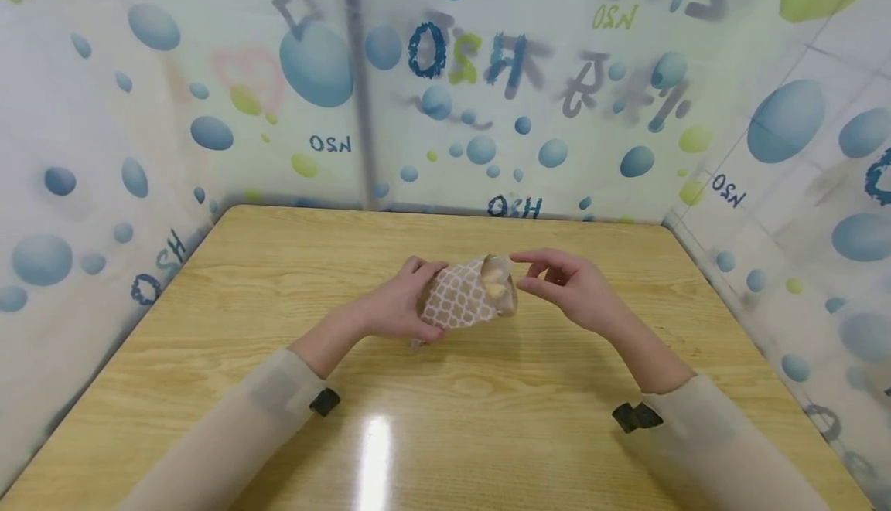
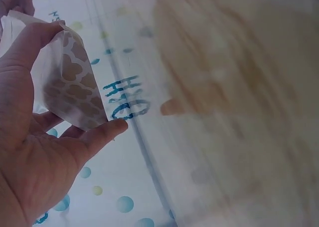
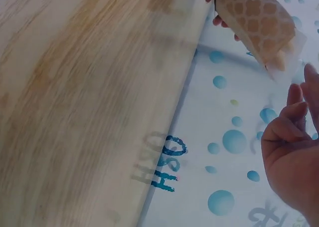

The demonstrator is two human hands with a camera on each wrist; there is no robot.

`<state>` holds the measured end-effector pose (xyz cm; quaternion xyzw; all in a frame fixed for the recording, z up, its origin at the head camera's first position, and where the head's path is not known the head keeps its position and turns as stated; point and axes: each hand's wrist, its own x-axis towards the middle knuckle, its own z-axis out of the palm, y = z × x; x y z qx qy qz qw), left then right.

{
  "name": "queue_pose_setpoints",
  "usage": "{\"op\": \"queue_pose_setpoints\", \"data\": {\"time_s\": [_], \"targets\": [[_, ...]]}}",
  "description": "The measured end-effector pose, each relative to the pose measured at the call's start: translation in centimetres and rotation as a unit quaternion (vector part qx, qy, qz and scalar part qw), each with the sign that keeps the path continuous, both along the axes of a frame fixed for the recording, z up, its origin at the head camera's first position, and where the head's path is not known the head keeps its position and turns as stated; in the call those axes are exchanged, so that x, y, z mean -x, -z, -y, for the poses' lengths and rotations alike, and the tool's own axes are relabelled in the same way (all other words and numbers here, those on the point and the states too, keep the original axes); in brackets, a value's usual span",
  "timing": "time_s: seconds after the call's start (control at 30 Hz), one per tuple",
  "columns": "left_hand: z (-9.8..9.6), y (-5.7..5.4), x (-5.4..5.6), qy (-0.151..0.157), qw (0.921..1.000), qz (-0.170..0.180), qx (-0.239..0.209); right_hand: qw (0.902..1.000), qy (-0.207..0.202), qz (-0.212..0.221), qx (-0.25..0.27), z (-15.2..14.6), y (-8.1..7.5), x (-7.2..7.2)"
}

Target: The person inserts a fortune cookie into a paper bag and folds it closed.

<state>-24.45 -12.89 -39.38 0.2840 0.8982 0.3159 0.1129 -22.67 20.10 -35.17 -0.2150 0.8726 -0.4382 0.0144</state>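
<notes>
A tan paper bag [image 1: 459, 294] with a white lattice print lies tilted above the table, its mouth facing right. Pale yellowish pieces [image 1: 496, 283] show inside the mouth, past a whitish inner lining. My left hand [image 1: 398, 302] grips the bag's lower end, thumb on the near side and fingers on the far side; the left wrist view shows the bag [image 2: 75, 82] between them. Just right of the mouth is my right hand [image 1: 574, 287], its index finger and thumb extended apart with nothing between them. In the right wrist view, the bag [image 3: 259, 22] is above the right hand [image 3: 291, 147].
The wooden table [image 1: 445, 403] has a light grain and a bright reflection near its front. Curtains [image 1: 480, 93] printed with blue and green drops stand behind it and at both sides. Dark straps [image 1: 636, 417] sit at both sleeve cuffs.
</notes>
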Motion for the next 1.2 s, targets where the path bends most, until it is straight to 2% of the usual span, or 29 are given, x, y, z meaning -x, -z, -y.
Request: {"op": "queue_pose_setpoints", "data": {"time_s": [0.17, 0.4, 0.6, 0.87, 1.07, 1.2], "targets": [[0.0, -0.1, -0.1, 0.0, 1.0, 0.002, -0.001, 0.9998, -0.002, -0.009, -0.018, -0.3, 0.5, 0.1], [0.0, -0.1, -0.1, -0.008, 1.0, 0.001, -0.002, 0.9992, 0.04, -0.003, 0.003, 0.3, 1.0, 0.1], [0.1, -0.1, 0.0, -0.009, 1.0, 0.0, 0.001, 0.9996, 0.027, 0.006, -0.003, 0.9, 0.9, -0.1], [-0.1, -0.3, -0.1, -0.004, 1.0, 0.003, 0.007, 0.9982, 0.02, 0.057, 0.007, 1.8, 0.9, -0.2], [-0.1, -0.2, 0.0, 0.001, 1.0, -0.006, 0.002, 0.9978, 0.007, 0.065, 0.014, 2.3, 0.9, 0.0], [0.0, -0.2, 0.0, 0.003, 1.0, -0.004, 0.005, 0.996, 0.002, 0.089, 0.007, 2.5, 0.8, 0.1]]}}
